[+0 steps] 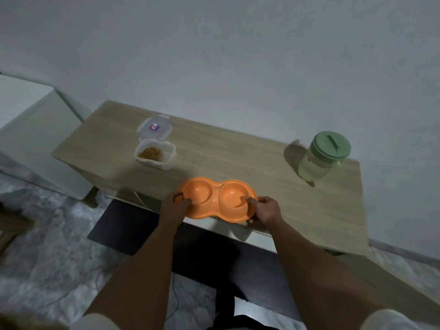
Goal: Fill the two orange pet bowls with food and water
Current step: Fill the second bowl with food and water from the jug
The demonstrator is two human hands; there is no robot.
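An orange double pet bowl (215, 195) lies at the near edge of the wooden table (238, 158), partly over the edge. Both its cups look empty. My left hand (172, 207) grips its left end, thumb over the rim. My right hand (265, 214) grips its right end, thumb inside the right cup. A clear tub of brown pet food (154, 154) stands open at the back left, its lid (155, 128) lying behind it. A clear jug with a green lid (323, 158) stands at the right, holding pale liquid.
A grey wall runs right behind the table. A white cabinet (35, 129) stands to the left. Below the table's near edge are a dark panel (133, 225) and a pale patterned floor (47, 258) with a thin cable.
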